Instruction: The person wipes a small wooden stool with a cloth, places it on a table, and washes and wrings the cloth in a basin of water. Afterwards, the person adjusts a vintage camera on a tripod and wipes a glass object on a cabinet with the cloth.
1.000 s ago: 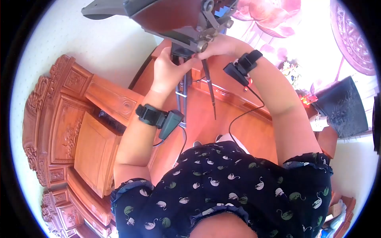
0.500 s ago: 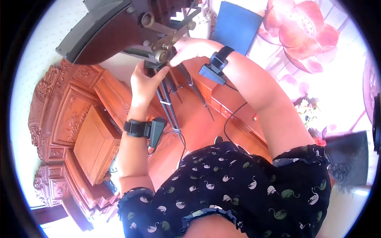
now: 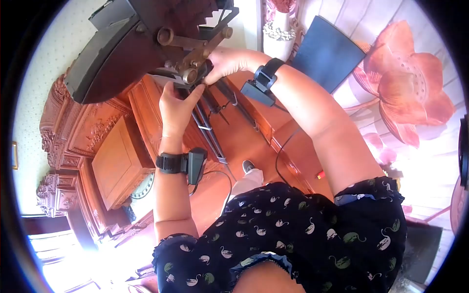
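A large dark brown and black housing (image 3: 146, 53) with hinged metal arms and round brass-coloured knobs (image 3: 190, 75) fills the upper left. Beneath it stands a black tripod (image 3: 207, 129), its legs reaching the floor. My left hand (image 3: 176, 110) grips the dark tripod head under the housing from the left, thumb and fingers around its edge. From the right, my right hand (image 3: 222, 66) closes on the same tripod head, its fingertips partly hidden behind the metal arms. The two thumbs are close together. What the hidden fingers touch I cannot make out.
Carved wooden furniture (image 3: 83, 127) lines the left side. A low wooden cabinet (image 3: 288, 161) runs right of the tripod. A dark blue panel (image 3: 327, 53) and a large pink flower wall picture (image 3: 410, 83) are at right. A cable (image 3: 278, 161) hangs from my right wrist device.
My view has shifted, and the housing sits slightly lower and further left in it. A foot now shows on the floor. Both hands keep their hold on the tripod head.
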Demonstrator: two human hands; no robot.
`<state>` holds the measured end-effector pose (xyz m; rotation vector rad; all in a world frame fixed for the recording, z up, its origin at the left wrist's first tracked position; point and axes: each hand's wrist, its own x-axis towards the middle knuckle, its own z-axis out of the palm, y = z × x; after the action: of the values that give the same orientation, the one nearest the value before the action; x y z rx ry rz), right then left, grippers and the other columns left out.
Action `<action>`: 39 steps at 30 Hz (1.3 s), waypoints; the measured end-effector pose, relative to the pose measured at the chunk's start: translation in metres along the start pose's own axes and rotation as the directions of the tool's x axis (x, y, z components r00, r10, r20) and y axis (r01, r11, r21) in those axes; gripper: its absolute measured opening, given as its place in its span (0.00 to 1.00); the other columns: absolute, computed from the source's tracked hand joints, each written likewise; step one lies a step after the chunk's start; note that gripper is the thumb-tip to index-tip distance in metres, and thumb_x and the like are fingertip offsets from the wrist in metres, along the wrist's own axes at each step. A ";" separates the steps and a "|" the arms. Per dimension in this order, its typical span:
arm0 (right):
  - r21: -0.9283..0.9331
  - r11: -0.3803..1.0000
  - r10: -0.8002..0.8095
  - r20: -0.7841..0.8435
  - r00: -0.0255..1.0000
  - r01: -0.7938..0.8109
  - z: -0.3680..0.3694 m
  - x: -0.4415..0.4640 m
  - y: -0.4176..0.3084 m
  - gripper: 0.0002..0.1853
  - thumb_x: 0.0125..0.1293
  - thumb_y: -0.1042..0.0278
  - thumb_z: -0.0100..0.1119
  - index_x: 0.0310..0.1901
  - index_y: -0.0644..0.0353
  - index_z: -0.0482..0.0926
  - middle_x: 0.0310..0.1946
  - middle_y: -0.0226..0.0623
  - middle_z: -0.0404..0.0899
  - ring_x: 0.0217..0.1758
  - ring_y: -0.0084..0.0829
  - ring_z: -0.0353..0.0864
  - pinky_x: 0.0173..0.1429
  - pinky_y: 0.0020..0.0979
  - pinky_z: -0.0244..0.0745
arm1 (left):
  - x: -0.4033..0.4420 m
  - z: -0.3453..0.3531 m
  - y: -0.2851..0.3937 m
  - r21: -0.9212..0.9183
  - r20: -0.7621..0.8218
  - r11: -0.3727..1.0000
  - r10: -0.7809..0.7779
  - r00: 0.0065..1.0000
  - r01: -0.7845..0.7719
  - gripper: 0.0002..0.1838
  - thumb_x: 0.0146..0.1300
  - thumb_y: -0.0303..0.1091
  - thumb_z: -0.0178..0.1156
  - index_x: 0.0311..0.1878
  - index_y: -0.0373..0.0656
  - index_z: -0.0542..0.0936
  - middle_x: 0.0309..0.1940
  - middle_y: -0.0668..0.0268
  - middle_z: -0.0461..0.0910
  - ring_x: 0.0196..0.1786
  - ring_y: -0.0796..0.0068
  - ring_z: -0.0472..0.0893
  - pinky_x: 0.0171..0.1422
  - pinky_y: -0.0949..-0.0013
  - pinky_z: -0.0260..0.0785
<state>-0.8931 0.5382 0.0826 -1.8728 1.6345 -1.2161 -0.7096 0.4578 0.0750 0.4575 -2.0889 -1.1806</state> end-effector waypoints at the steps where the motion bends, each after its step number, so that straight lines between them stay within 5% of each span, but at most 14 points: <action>1: -0.027 0.996 0.089 0.054 0.995 -0.088 -0.007 0.011 0.005 0.19 0.41 0.68 0.66 0.38 0.62 0.78 0.29 0.33 0.80 0.34 0.26 0.78 0.39 0.28 0.72 | 0.012 0.001 -0.003 0.001 -0.014 1.000 0.002 1.000 -0.002 0.19 0.46 0.38 0.71 0.33 0.34 0.75 0.25 0.66 0.79 0.28 0.81 0.75 0.35 0.75 0.69; 3: 0.017 0.999 0.030 0.033 0.999 -0.030 -0.017 0.032 0.015 0.15 0.41 0.67 0.66 0.33 0.63 0.79 0.27 0.33 0.80 0.32 0.26 0.77 0.38 0.28 0.71 | 0.036 -0.001 -0.013 -0.006 -0.039 1.000 -0.008 0.999 0.008 0.19 0.46 0.38 0.72 0.33 0.34 0.75 0.25 0.66 0.79 0.28 0.81 0.75 0.34 0.75 0.68; 5: -0.060 0.981 0.191 0.128 0.973 -0.185 -0.025 0.045 0.022 0.29 0.45 0.72 0.65 0.53 0.62 0.72 0.40 0.34 0.78 0.44 0.26 0.74 0.51 0.26 0.69 | 0.051 -0.001 -0.021 -0.025 -0.033 1.000 -0.010 0.999 0.009 0.19 0.45 0.38 0.72 0.32 0.35 0.75 0.24 0.67 0.78 0.27 0.82 0.74 0.33 0.76 0.68; 6: -0.065 0.981 0.192 0.131 0.973 -0.185 -0.028 0.052 0.027 0.29 0.45 0.72 0.65 0.53 0.62 0.72 0.40 0.34 0.78 0.44 0.26 0.74 0.51 0.26 0.69 | 0.058 -0.003 -0.023 -0.030 -0.036 1.000 -0.010 0.999 0.009 0.19 0.45 0.38 0.72 0.32 0.35 0.75 0.24 0.67 0.78 0.27 0.82 0.74 0.33 0.76 0.68; 12: 0.008 0.993 0.119 0.106 0.987 -0.121 -0.039 0.083 0.033 0.23 0.45 0.72 0.65 0.46 0.62 0.73 0.35 0.31 0.78 0.40 0.23 0.74 0.45 0.26 0.70 | 0.094 -0.006 -0.036 0.042 -0.078 0.999 -0.007 0.997 0.011 0.19 0.44 0.39 0.72 0.31 0.35 0.75 0.21 0.69 0.76 0.25 0.83 0.72 0.31 0.76 0.67; 15: 0.020 0.970 0.238 0.149 0.960 -0.243 -0.043 0.105 0.056 0.19 0.45 0.73 0.64 0.42 0.62 0.74 0.32 0.29 0.78 0.37 0.22 0.73 0.42 0.25 0.69 | 0.111 -0.010 -0.045 0.015 -0.084 1.000 -0.011 0.996 0.012 0.20 0.44 0.39 0.73 0.31 0.35 0.75 0.21 0.70 0.76 0.25 0.83 0.72 0.31 0.77 0.67; 17: 0.040 0.975 0.208 0.170 0.963 -0.217 -0.045 0.117 0.077 0.27 0.44 0.62 0.68 0.48 0.61 0.73 0.23 0.26 0.72 0.22 0.20 0.66 0.22 0.22 0.61 | 0.122 -0.012 -0.048 0.096 -0.051 0.995 -0.027 0.998 0.032 0.19 0.49 0.36 0.70 0.38 0.33 0.76 0.29 0.69 0.80 0.30 0.85 0.75 0.36 0.79 0.68; 33: 0.073 0.957 0.251 0.284 0.925 -0.282 -0.093 0.190 0.143 0.12 0.45 0.64 0.67 0.30 0.60 0.77 0.18 0.22 0.70 0.22 0.18 0.65 0.24 0.24 0.59 | 0.214 0.017 -0.095 0.102 -0.194 0.990 -0.072 0.978 0.093 0.20 0.44 0.39 0.73 0.29 0.36 0.74 0.21 0.69 0.76 0.25 0.82 0.73 0.31 0.76 0.67; 35: -0.021 0.942 0.325 0.312 0.893 -0.336 -0.099 0.200 0.147 0.13 0.45 0.65 0.67 0.31 0.60 0.77 0.20 0.23 0.71 0.23 0.18 0.65 0.25 0.23 0.61 | 0.222 0.018 -0.098 0.172 -0.151 0.972 -0.135 0.979 0.161 0.18 0.50 0.34 0.70 0.38 0.34 0.76 0.31 0.68 0.80 0.33 0.84 0.75 0.39 0.79 0.68; 37: 0.106 0.969 0.184 0.293 0.938 -0.223 -0.098 0.210 0.158 0.12 0.45 0.65 0.66 0.31 0.60 0.77 0.20 0.23 0.71 0.23 0.18 0.66 0.24 0.23 0.61 | 0.231 0.021 -0.111 0.020 -0.227 0.996 -0.083 0.970 0.090 0.19 0.43 0.38 0.73 0.29 0.36 0.74 0.21 0.69 0.76 0.24 0.82 0.73 0.31 0.76 0.67; 39: 0.080 0.968 0.202 0.310 0.929 -0.237 -0.107 0.218 0.174 0.15 0.43 0.64 0.66 0.32 0.60 0.77 0.19 0.25 0.71 0.21 0.20 0.66 0.22 0.24 0.61 | 0.246 0.027 -0.117 0.034 -0.207 0.995 -0.085 0.975 0.094 0.19 0.43 0.38 0.73 0.30 0.36 0.74 0.22 0.69 0.76 0.24 0.82 0.73 0.31 0.76 0.67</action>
<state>-1.0943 0.3172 0.0905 -1.6562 1.5235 -0.8664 -0.9053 0.2667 0.0625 0.6713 -1.9359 -1.0907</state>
